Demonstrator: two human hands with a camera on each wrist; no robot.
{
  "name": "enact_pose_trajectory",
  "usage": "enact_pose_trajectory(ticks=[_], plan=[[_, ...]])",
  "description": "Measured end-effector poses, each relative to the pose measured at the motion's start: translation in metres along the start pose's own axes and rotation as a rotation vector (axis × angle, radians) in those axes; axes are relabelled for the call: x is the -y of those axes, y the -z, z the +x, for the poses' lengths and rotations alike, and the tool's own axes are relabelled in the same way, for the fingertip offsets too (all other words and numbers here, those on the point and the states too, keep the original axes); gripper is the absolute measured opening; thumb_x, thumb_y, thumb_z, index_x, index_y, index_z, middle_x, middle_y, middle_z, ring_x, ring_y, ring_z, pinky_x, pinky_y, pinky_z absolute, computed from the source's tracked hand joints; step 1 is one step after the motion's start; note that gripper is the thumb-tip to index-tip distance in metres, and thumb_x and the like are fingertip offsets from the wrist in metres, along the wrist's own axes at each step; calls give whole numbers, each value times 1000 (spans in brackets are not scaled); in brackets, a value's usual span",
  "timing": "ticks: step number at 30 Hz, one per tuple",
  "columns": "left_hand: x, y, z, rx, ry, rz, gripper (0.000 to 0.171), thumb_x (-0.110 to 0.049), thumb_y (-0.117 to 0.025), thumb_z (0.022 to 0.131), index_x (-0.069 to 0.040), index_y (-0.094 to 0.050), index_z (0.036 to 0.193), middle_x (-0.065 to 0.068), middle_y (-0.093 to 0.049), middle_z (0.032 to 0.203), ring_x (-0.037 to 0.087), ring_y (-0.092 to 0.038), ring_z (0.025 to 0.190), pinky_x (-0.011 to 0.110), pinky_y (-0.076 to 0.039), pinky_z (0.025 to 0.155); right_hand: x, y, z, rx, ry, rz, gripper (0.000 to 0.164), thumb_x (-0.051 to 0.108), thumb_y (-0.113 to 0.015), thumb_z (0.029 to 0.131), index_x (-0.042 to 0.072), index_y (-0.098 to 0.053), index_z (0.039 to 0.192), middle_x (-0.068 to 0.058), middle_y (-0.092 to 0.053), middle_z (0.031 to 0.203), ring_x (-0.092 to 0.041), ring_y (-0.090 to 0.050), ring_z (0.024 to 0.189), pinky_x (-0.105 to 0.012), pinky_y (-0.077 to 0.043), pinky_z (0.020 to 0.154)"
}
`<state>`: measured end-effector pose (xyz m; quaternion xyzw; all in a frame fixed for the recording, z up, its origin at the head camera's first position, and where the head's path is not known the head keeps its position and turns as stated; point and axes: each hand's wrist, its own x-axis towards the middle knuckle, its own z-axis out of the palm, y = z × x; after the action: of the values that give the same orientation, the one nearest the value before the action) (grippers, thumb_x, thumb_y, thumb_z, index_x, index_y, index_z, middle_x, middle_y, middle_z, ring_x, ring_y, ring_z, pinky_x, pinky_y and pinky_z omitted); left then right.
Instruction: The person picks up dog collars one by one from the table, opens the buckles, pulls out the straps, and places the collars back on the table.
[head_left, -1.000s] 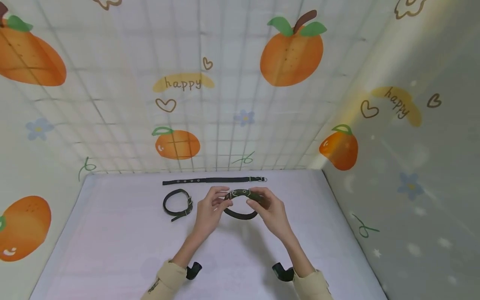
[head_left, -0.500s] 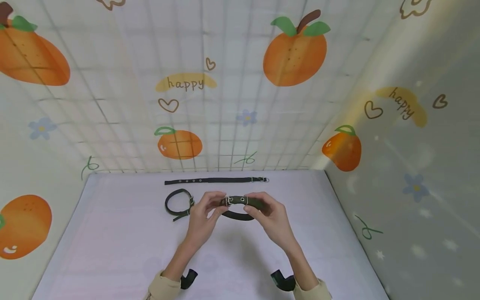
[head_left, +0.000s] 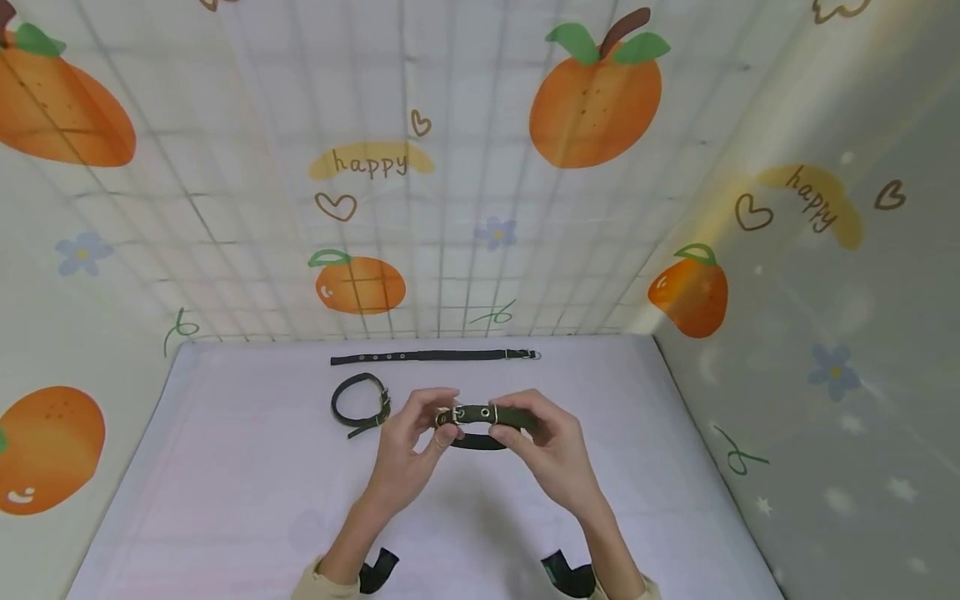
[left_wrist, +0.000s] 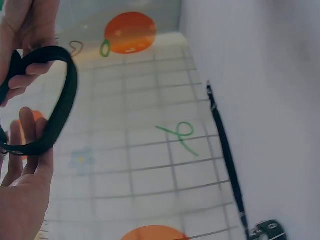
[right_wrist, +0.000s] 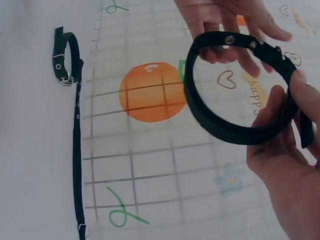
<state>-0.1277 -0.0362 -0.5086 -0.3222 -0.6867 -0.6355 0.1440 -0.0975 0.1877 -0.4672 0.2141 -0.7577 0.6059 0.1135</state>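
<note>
A dark green buckled collar (head_left: 474,414) with metal eyelets forms a closed loop, held up between both hands above the table. My left hand (head_left: 401,458) pinches it near the buckle, thumb in front and fingers behind. My right hand (head_left: 558,450) grips the strap's other side between thumb and fingers. In the right wrist view the loop of the collar (right_wrist: 220,132) appears round, its free strap end hanging by the right thumb. In the left wrist view part of the collar (left_wrist: 70,95) is cut off at the frame's edge.
On the white table (head_left: 247,483), a second collar (head_left: 360,400) lies buckled in a loop, left of my left hand. Farther back, a third collar (head_left: 435,356) is stretched out straight. Fruit-printed cloth walls (head_left: 450,275) border the table at the back and sides.
Both hands have come slightly nearer to me with the collar. The loop has tilted, so its buckle and eyelet face more toward the head view and the opening looks narrower.
</note>
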Motion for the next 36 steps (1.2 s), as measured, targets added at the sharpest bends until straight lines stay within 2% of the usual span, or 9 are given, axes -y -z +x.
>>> enact_pose_trajectory(ticks=[6, 8, 12, 24, 32, 36], plan=[[-15, 0, 0, 13, -46, 93, 32, -7, -78, 98, -12, -69, 129, 7, -76, 114, 7, -67, 92, 20, -59, 81, 7, -4, -4, 25, 35, 4, 38, -8, -81, 89, 7, -73, 123, -9, -72, 112, -10, -72, 103, -22, -62, 90], [-18, 0, -1, 6, -53, 121, 31, -9, -80, 97, -14, -71, 126, 4, -77, 111, 6, -67, 90, 20, -57, 74, 8, -6, -5, 32, 52, 10, 39, -10, -81, 88, 6, -73, 123, -11, -72, 111, -10, -71, 103, -22, -62, 89], [-23, 0, -2, -13, -55, 142, 30, -10, -82, 96, -17, -73, 124, 1, -77, 108, 7, -68, 88, 20, -57, 71, 11, -10, -6, 40, 77, 18, 40, -11, -80, 88, 5, -72, 123, -12, -71, 111, -10, -71, 104, -21, -62, 88], [-34, -2, -8, -14, -61, 53, 30, -2, -80, 95, -13, -72, 122, 4, -76, 108, 4, -67, 87, 20, -57, 69, 18, -18, -11, 31, 98, 41, 37, -14, -78, 90, 4, -72, 121, -12, -69, 111, -9, -70, 103, -21, -63, 83], [-37, -2, -9, -23, 20, 11, 29, 1, -77, 97, -12, -70, 121, 6, -74, 110, 3, -62, 86, 19, -54, 65, 18, -20, -11, 49, 115, 7, 34, -10, -76, 94, 6, -70, 123, -12, -69, 112, -11, -70, 101, -21, -63, 82], [-39, -4, -8, -35, 48, -11, 25, 0, -74, 100, -11, -69, 122, 8, -71, 112, 3, -62, 89, 19, -55, 69, 18, -21, -9, 38, 106, -26, 33, -9, -76, 95, 8, -70, 123, -10, -69, 112, -10, -69, 100, -21, -63, 78]])
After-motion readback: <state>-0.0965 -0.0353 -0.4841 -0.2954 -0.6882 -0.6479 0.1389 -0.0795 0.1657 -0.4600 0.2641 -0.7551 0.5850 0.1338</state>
